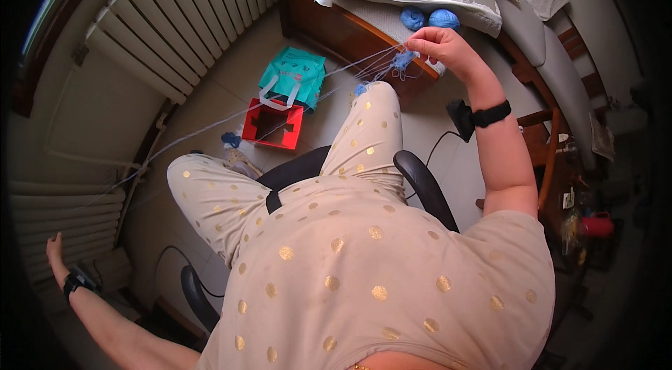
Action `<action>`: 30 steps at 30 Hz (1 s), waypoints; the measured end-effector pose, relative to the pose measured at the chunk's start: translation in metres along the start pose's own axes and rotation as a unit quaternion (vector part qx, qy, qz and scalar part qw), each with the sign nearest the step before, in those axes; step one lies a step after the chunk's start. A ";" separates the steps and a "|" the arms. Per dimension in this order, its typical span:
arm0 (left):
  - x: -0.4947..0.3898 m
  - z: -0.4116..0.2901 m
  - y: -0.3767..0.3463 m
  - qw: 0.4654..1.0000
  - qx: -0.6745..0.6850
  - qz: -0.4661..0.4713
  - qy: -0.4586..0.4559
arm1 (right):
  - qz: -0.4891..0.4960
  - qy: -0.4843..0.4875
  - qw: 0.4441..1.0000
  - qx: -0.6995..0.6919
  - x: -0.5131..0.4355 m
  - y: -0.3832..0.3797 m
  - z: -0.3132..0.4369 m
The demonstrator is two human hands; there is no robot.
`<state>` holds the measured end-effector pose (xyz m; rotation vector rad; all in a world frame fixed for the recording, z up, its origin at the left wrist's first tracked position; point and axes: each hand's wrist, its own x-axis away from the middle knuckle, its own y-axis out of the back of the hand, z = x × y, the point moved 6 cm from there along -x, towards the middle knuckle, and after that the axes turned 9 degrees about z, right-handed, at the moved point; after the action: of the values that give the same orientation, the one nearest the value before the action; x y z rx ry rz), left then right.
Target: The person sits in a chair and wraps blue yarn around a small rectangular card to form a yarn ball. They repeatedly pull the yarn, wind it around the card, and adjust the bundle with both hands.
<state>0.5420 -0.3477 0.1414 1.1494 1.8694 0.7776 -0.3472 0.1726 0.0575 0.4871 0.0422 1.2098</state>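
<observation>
Strands of blue yarn (194,132) stretch across the view above my knees. Their right end is pinched between the thumb and fingertips of my right hand (433,45), raised beside the wooden bench. Below those fingers a tangled clump of blue yarn (403,61) hangs, with loose loops around it. My left hand (55,248) is stretched far out to the left; strands run towards it, but its grip is too small to make out. Two blue yarn balls (412,18) (444,18) rest on the bench behind my right hand. A small bit of blue yarn (360,89) lies at my right knee.
On the floor ahead stand a teal bag (296,73) with white handles and an open red box (273,139), with dark blue yarn (231,139) beside it. A radiator (173,18) lines the left wall. Chair armrests (425,186) flank me; a cushioned wooden bench (325,18) stands ahead.
</observation>
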 end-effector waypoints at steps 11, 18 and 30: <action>0.236 -0.347 -0.147 0.792 0.190 0.377 -0.442 | 0.006 0.011 0.996 -0.087 0.018 -0.021 0.008; 0.501 -0.487 -0.222 0.575 0.255 0.612 -0.480 | 0.017 0.042 0.996 -0.077 0.025 -0.030 0.024; 0.522 -0.495 -0.224 0.558 0.285 0.686 -0.370 | 0.070 0.032 0.995 -0.069 0.037 -0.020 0.013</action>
<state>-0.1239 -0.0083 0.0477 2.8242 0.1195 0.1857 -0.3126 0.1967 0.0700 0.3354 -0.0208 1.3554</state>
